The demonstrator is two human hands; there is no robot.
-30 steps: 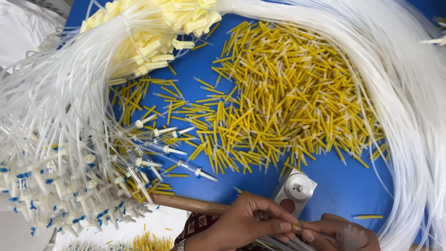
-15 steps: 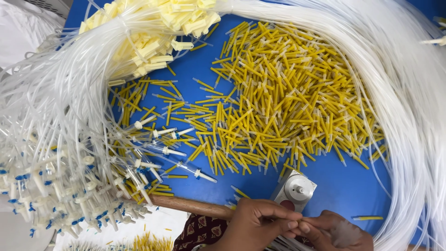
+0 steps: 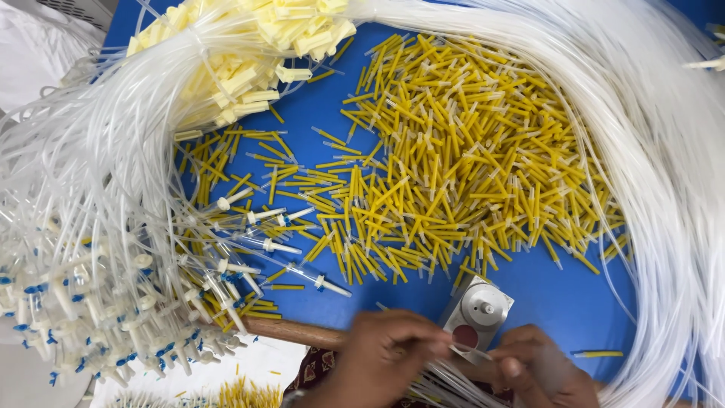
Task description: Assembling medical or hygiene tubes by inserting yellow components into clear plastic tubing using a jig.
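Now thin clear tube [image 3: 472, 352], pinched, blurred

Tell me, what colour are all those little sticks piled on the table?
The little sticks are yellow with clear tips, on a blue table. The head view shows them best.

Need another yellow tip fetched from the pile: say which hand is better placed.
Probably left. The left hand sits closer to the yellow tips; the right hand lies beyond the small grey fixture. What either holds is blurred.

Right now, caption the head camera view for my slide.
Left hand and right hand pinch clear tubing beside a small metal fixture, below a yellow needle-cap pile on a blue table.
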